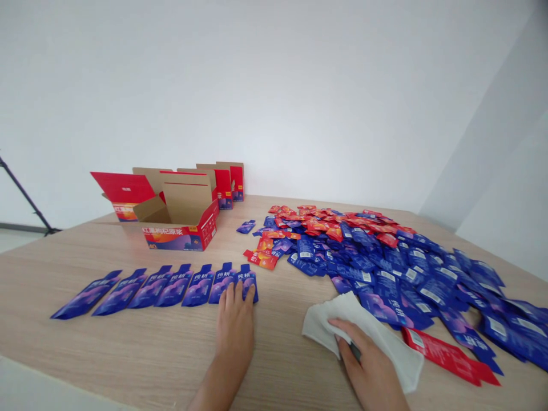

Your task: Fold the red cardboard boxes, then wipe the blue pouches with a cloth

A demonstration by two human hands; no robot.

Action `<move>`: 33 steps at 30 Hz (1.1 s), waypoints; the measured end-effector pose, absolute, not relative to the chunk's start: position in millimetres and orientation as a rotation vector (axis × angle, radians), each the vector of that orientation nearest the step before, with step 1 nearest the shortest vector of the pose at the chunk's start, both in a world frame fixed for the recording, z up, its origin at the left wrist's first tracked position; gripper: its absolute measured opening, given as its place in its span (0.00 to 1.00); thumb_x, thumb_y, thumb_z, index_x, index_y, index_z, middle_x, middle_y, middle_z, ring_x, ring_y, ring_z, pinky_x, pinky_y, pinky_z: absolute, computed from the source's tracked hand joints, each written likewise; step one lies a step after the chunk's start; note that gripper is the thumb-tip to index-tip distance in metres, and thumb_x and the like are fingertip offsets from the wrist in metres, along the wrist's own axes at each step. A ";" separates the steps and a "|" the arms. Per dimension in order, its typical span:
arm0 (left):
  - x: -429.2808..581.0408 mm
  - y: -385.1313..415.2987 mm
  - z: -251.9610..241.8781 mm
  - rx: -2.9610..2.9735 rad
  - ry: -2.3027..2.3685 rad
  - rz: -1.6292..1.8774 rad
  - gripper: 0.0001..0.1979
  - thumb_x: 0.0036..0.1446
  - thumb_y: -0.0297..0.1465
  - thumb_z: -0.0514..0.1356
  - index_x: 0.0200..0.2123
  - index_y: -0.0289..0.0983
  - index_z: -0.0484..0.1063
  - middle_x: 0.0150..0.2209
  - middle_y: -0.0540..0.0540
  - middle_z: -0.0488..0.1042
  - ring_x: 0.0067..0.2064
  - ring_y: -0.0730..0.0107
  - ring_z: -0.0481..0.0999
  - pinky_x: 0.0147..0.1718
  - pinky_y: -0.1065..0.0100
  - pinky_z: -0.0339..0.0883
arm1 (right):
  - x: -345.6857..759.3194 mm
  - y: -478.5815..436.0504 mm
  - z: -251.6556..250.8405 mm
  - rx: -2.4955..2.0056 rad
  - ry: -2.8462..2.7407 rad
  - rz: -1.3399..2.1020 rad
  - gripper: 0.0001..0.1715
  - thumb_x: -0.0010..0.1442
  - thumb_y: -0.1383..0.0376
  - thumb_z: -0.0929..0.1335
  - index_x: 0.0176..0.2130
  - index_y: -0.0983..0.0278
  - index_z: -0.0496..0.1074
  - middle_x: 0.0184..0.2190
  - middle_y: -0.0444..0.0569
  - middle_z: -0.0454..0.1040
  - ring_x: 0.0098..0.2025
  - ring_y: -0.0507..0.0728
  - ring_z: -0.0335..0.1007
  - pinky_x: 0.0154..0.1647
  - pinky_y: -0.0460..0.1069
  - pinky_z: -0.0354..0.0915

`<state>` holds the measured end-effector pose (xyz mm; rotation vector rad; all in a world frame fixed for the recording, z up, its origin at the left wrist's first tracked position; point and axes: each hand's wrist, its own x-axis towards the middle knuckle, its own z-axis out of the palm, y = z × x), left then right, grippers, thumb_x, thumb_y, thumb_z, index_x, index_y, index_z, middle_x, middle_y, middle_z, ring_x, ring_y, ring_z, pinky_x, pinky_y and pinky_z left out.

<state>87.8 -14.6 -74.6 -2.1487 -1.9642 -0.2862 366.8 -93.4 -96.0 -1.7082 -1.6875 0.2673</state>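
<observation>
My left hand (234, 325) lies flat with its fingertips on the blue sachet (247, 282) at the right end of a row of several blue-and-purple sachets (149, 288), and it also touches the sachet beside that one. My right hand (368, 365) grips a folded white cloth (363, 337) against the tabletop. That cloth lies at the near edge of a large heap of loose blue and red sachets (377, 257). A long red sachet (445, 357) sits just right of the cloth.
An open red-and-cardboard carton (182, 228) stands on the wooden table (107, 354), with more open cartons (225, 182) behind it against the white wall. A dark tripod leg (25, 200) stands beyond the table at far left.
</observation>
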 end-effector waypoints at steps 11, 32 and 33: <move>87.7 -17.8 -88.2 -2.207 -1.822 -0.357 0.34 0.62 0.16 0.49 0.69 0.42 0.66 0.70 0.38 0.66 0.71 0.47 0.64 0.67 0.46 0.61 | 368.0 -92.5 -96.8 -1.691 -1.723 0.202 0.25 0.66 0.56 0.61 0.51 0.56 0.81 0.53 0.47 0.83 0.55 0.63 0.81 0.58 0.57 0.76; 51.6 -3.5 -100.7 -2.075 -1.898 -0.461 0.24 0.71 0.28 0.49 0.66 0.37 0.70 0.68 0.38 0.69 0.68 0.47 0.67 0.66 0.44 0.63 | 384.5 -89.6 -110.0 -1.717 -1.848 0.199 0.25 0.69 0.55 0.61 0.55 0.55 0.80 0.56 0.45 0.81 0.58 0.63 0.79 0.60 0.55 0.74; 44.6 -0.7 -99.2 -2.070 -1.911 -0.453 0.24 0.71 0.28 0.48 0.66 0.37 0.70 0.67 0.38 0.70 0.67 0.47 0.67 0.66 0.44 0.62 | 384.1 -89.4 -108.5 -1.714 -1.845 0.191 0.24 0.69 0.55 0.62 0.54 0.55 0.81 0.56 0.45 0.82 0.57 0.63 0.80 0.59 0.56 0.75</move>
